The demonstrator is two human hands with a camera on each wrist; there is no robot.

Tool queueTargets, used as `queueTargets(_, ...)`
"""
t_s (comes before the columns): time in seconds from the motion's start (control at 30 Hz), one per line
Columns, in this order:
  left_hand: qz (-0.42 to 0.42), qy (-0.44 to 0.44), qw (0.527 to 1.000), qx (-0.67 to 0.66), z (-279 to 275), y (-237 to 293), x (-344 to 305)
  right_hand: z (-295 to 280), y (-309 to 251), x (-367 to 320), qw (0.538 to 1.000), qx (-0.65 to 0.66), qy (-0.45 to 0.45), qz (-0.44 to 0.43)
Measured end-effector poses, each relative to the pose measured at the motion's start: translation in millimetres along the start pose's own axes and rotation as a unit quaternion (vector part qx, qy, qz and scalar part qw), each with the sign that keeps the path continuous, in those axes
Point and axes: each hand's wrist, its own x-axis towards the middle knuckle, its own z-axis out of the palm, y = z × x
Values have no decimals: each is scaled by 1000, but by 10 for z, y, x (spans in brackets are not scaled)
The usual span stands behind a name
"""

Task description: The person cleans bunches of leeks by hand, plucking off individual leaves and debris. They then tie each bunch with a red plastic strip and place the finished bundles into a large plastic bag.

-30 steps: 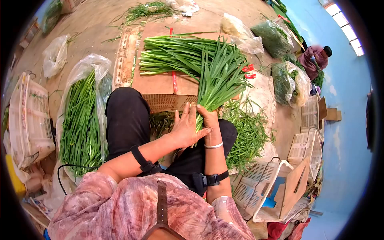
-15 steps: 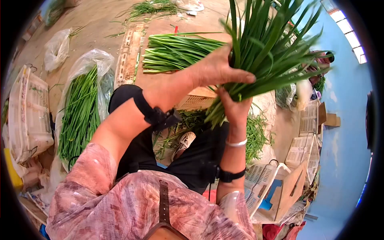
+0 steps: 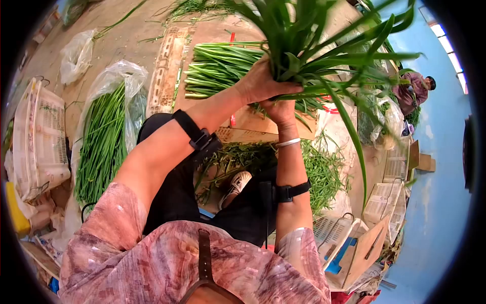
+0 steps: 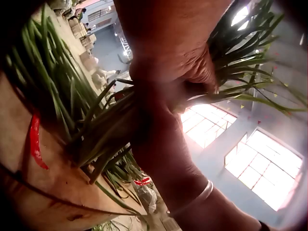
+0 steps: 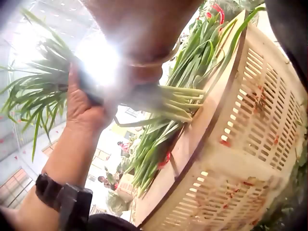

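Upright above the board (image 3: 253,121) is a bunch of long green leafy stalks (image 3: 304,55), its leaves fanning out and blurred. My left hand (image 3: 263,83) grips it around the leafy part, thumb across the front. Just below, my right hand (image 3: 281,110), with a silver bangle on the wrist, is wrapped around the stalks; its fingers are partly hidden. In the right wrist view the pale stem ends (image 5: 185,106) are at the board's surface. A flat pile of similar stalks (image 3: 217,68) lies on the board.
An upturned perforated crate (image 5: 260,110) supports the board. Left are a plastic bag of stalks (image 3: 104,142) and a white crate (image 3: 40,137). Loose greens (image 3: 326,177) lie right of the knees. Further right are crates (image 3: 382,202) and a seated person (image 3: 412,93).
The bunch has gone from lying over the board to raised upright. My left hand has moved from its lower stems to its leafy part; both hands have since shifted forward toward the board.
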Motion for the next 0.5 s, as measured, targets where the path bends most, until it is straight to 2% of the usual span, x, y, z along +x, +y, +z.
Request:
queueTargets(0.03, 3, -1, 1000, 0, 48, 0, 79, -33, -4, 43, 999, 24, 41, 2)
queueTargets(0.07, 42, -2, 999, -24, 111, 10, 153, -45, 134, 59, 994, -29, 80, -67)
queueTargets(0.1, 80, -3, 996, -49, 186, 26, 201, -103, 189, 53, 994, -32, 83, -66)
queueTargets(0.13, 20, -34, 994, -102, 222, 145, 255, -166, 175, 56, 992, 33, 124, -12)
queueTargets(0.17, 18, -58, 987, -146, 273, 279, 325, -227, 117, 63, 981, 97, 164, 43)
queueTargets(0.2, -21, -97, 985, -139, 302, 410, 379, -300, 47, 42, 972, 91, 212, 32)
queueTargets(0.23, -58, -137, 980, -130, 305, 603, 425, -377, -10, 29, 953, 178, 233, 74)
queueTargets(0.3, -40, -197, 977, -75, 278, 924, 488, -519, -240, -47, 862, 414, 271, 107)
queueTargets(0.37, 18, -202, 979, -27, 296, 1087, 575, -637, -352, -203, 817, 487, 291, 104)
queueTargets(0.4, 43, -183, 981, 53, 261, 1137, 589, -688, -350, -302, 794, 520, 293, 112)
queueTargets(0.5, 58, -181, 982, 23, 126, 1204, 357, -818, -345, -590, 728, 621, 274, 93)
